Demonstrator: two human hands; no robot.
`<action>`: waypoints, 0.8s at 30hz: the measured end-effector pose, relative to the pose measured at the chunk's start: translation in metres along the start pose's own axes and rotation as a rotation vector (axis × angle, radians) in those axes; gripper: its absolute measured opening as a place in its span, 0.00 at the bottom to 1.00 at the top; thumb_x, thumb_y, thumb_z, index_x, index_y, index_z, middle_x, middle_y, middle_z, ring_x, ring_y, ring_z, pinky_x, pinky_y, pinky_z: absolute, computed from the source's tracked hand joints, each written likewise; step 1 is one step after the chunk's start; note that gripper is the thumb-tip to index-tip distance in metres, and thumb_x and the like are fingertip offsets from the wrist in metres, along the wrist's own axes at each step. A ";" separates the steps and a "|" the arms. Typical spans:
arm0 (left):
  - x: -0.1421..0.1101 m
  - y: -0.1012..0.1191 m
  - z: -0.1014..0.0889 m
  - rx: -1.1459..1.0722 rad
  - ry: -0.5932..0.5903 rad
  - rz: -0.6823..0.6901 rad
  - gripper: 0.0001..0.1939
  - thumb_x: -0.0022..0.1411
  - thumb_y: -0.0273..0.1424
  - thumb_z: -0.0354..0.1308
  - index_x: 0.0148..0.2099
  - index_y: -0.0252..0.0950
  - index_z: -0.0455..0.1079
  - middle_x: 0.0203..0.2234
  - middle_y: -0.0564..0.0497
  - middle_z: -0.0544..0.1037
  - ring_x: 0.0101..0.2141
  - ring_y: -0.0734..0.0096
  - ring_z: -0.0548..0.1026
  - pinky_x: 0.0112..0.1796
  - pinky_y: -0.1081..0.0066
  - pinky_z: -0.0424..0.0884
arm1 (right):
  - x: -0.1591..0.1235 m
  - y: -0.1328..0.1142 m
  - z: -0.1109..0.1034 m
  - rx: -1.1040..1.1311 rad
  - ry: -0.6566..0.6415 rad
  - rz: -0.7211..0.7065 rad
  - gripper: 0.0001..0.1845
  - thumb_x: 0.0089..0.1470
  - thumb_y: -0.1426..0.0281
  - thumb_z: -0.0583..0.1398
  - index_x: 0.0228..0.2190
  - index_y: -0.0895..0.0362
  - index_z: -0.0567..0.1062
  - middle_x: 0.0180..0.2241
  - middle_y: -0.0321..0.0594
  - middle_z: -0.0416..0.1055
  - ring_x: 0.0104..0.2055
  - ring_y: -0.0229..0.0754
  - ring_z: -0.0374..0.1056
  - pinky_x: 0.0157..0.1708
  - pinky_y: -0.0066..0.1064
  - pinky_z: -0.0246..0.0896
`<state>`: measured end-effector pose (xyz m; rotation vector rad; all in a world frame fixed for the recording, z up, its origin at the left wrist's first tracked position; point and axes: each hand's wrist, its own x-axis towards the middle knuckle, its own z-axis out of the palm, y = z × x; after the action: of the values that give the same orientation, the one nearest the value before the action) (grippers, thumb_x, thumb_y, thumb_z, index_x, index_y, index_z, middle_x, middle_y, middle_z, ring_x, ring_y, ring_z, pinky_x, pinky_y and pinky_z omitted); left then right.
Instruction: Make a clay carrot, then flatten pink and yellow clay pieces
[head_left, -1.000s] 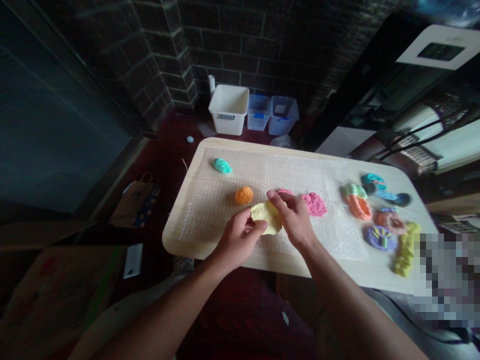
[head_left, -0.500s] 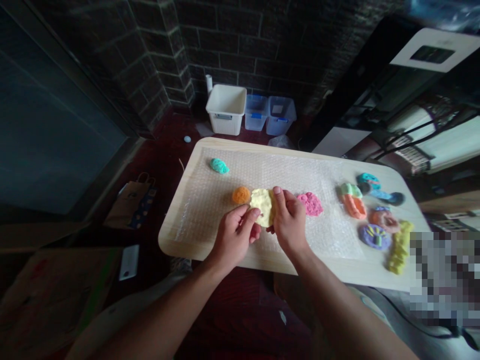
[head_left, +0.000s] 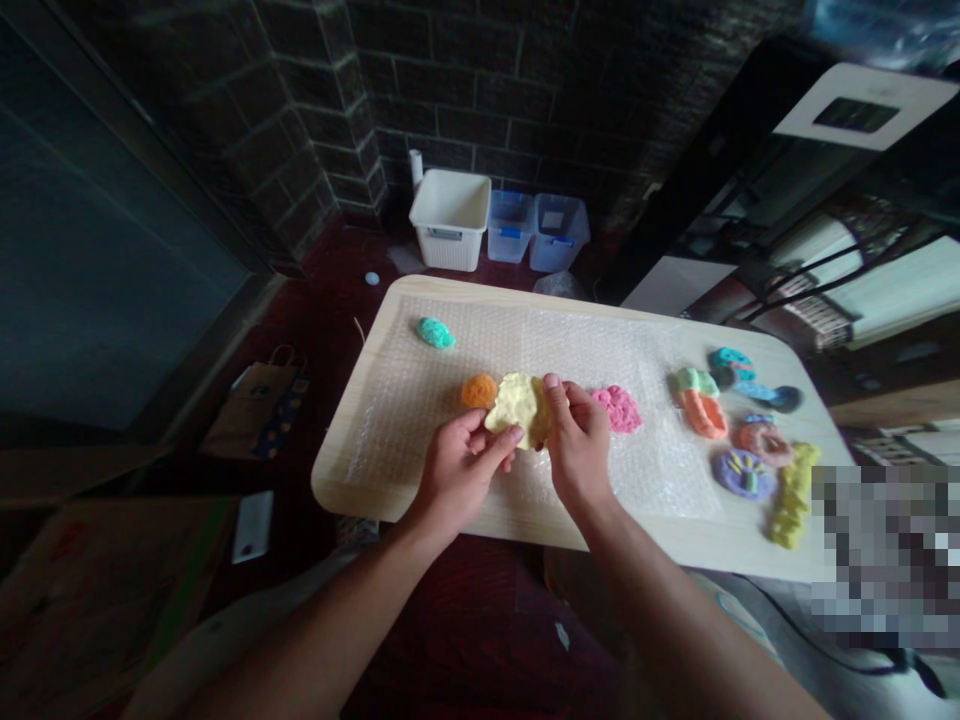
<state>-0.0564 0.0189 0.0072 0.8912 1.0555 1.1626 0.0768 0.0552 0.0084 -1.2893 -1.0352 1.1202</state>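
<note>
Between my two hands I hold a flattened sheet of pale yellow clay (head_left: 520, 406) above the bubble wrap (head_left: 420, 440). My left hand (head_left: 466, 462) pinches its lower left edge, thumb on top. At the right edge, my right hand (head_left: 577, 432) grips it with the thumb upright on the near face; the fingers behind are partly hidden. Just beyond the left fingers lies an orange ball of clay (head_left: 478, 391). A lumpy pink clay piece (head_left: 619, 409) rests right of my right hand, partly covered by it. Farther back sits a turquoise clay lump (head_left: 436, 333).
Several clay pieces lie on the table's right side, among them a purple disc (head_left: 744, 474), an orange-and-green piece (head_left: 702, 402) and a yellow-green strip (head_left: 795, 497). Beyond the wooden table (head_left: 341, 455) stand a white bin (head_left: 451, 225) and two clear boxes. A paper bag (head_left: 255, 405) is on the floor.
The yellow clay sheet looks wider now, with more of its left part showing over my left fingers. My left hand has shifted its hold slightly. The whole view moved a little.
</note>
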 end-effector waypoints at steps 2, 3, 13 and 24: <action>0.001 -0.001 -0.002 0.012 0.011 -0.010 0.15 0.62 0.40 0.70 0.34 0.33 0.73 0.22 0.54 0.74 0.25 0.75 0.70 0.29 0.73 0.66 | -0.001 -0.001 -0.001 -0.006 -0.019 -0.011 0.27 0.59 0.45 0.66 0.25 0.54 0.69 0.20 0.30 0.63 0.19 0.34 0.59 0.15 0.26 0.56; 0.001 -0.002 -0.004 0.016 0.008 -0.015 0.15 0.61 0.40 0.70 0.33 0.33 0.73 0.22 0.54 0.73 0.24 0.75 0.69 0.28 0.73 0.66 | -0.002 -0.001 -0.001 -0.013 -0.038 -0.011 0.26 0.58 0.47 0.68 0.26 0.55 0.70 0.20 0.31 0.65 0.19 0.34 0.60 0.15 0.26 0.56; 0.005 -0.001 -0.010 -0.168 0.020 -0.043 0.14 0.63 0.40 0.70 0.37 0.32 0.80 0.29 0.48 0.80 0.31 0.71 0.76 0.35 0.71 0.75 | 0.005 -0.005 -0.013 0.105 -0.355 0.071 0.19 0.54 0.56 0.73 0.32 0.59 0.79 0.26 0.37 0.74 0.25 0.36 0.66 0.22 0.26 0.62; 0.008 0.006 -0.015 -0.101 0.067 -0.042 0.13 0.57 0.37 0.73 0.36 0.31 0.81 0.29 0.48 0.81 0.28 0.72 0.76 0.30 0.74 0.71 | 0.004 -0.001 -0.013 0.214 -0.547 0.130 0.16 0.53 0.59 0.75 0.29 0.59 0.83 0.26 0.40 0.78 0.27 0.37 0.71 0.28 0.29 0.65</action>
<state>-0.0715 0.0277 0.0076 0.7518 1.0548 1.2064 0.0902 0.0572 0.0091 -0.9052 -1.1934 1.6923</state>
